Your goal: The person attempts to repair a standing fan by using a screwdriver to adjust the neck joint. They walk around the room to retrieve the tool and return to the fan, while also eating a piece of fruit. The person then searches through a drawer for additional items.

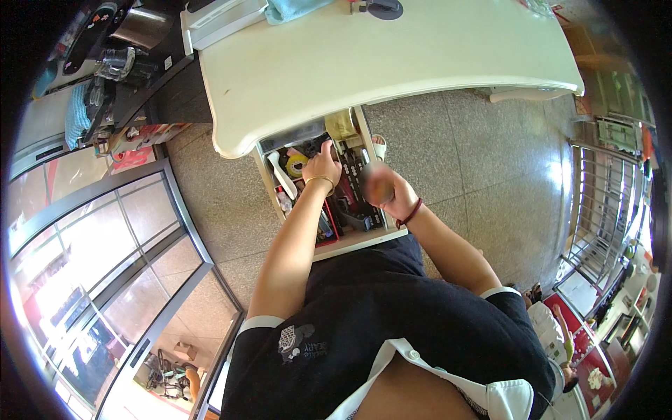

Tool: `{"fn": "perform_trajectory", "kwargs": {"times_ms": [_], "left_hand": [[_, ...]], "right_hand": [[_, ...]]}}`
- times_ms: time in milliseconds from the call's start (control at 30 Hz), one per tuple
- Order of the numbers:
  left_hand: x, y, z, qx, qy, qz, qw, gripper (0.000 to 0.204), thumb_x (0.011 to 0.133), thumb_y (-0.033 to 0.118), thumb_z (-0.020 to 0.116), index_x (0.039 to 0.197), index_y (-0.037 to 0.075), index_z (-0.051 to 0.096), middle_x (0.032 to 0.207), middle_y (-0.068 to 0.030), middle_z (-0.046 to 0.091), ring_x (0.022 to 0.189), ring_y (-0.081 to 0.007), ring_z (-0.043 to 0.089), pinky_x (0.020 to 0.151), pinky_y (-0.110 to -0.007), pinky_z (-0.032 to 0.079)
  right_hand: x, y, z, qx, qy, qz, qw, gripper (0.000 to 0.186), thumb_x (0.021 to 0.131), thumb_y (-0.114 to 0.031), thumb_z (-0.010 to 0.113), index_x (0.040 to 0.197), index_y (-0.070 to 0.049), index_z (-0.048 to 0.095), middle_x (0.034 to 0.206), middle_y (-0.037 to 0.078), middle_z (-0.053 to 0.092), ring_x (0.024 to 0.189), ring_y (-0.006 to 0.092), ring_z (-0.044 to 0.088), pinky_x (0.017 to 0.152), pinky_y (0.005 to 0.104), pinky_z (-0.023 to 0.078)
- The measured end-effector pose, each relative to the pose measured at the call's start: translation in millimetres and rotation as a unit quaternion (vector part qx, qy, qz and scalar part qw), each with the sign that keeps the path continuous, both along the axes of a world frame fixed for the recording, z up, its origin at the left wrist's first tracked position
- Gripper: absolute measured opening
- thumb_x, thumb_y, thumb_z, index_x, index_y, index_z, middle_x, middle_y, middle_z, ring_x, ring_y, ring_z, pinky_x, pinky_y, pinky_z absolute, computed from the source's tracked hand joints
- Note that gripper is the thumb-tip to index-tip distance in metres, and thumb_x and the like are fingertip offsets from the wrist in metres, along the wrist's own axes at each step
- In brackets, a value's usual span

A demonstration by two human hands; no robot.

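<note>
A pulled-out drawer (353,243) full of small items lies in front of my body. My left hand (323,168) reaches into it, fingers curled and one digit pointing up; what it grips, if anything, is hidden. Beside that hand are a yellow round thing (295,164) and a long white curved handle-like piece (281,176). Over the drawer's right side, my right hand (402,197) is closed around a roundish brownish thing (380,187), too blurred to name. Dark items with small white marks (348,170) lie between the hands.
The drawer belongs to a cream desk (392,56) with a curved edge, carrying a light blue cloth (294,8). A white slipper (379,145) is on the speckled floor (476,168). Glass doors (126,259) stand at left; another person (565,350) is at lower right.
</note>
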State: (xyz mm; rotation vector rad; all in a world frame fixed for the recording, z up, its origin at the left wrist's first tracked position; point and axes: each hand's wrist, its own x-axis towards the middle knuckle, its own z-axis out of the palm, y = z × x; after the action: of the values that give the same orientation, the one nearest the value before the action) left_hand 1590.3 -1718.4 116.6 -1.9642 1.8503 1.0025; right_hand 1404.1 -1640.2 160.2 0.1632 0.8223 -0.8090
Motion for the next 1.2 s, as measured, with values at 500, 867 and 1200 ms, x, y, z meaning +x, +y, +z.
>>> {"fn": "perform_trajectory", "kwargs": {"times_ms": [500, 867, 1200], "left_hand": [[7, -2, 12, -0.010, 0.023, -0.054, 0.998, 0.062, 0.076, 0.056, 0.058, 0.114, 0.011, 0.039, 0.090, -0.0178, 0.064, 0.085, -0.0322, 0.063, 0.070, -0.043, 0.048], [-11, -8, 7, -0.059, -0.031, 0.037, 0.997, 0.025, 0.083, 0.028, 0.050, 0.105, 0.017, 0.046, 0.086, -0.0146, 0.065, 0.082, -0.0358, 0.062, 0.067, -0.048, 0.048], [2, 34, 40, -0.233, 0.175, 0.125, 0.948, 0.037, 0.077, 0.010, 0.056, 0.111, 0.008, 0.042, 0.099, -0.0178, 0.059, 0.083, -0.0369, 0.060, 0.070, -0.045, 0.049]], "right_hand": [[-8, -2, -3, -0.013, 0.012, -0.028, 0.999, 0.018, 0.088, -0.030, 0.053, 0.079, -0.015, 0.053, 0.072, -0.001, 0.054, 0.067, 0.0153, 0.055, 0.057, 0.0323, 0.045], [-17, 2, -19, -0.013, 0.004, -0.030, 0.999, 0.016, 0.085, -0.029, 0.056, 0.081, -0.015, 0.053, 0.075, 0.000, 0.055, 0.071, 0.0154, 0.056, 0.059, 0.0329, 0.044], [5, -23, 8, -0.005, 0.053, -0.032, 0.998, 0.016, 0.085, -0.014, 0.062, 0.097, -0.011, 0.051, 0.093, 0.004, 0.057, 0.088, 0.0189, 0.059, 0.078, 0.0384, 0.052]]}}
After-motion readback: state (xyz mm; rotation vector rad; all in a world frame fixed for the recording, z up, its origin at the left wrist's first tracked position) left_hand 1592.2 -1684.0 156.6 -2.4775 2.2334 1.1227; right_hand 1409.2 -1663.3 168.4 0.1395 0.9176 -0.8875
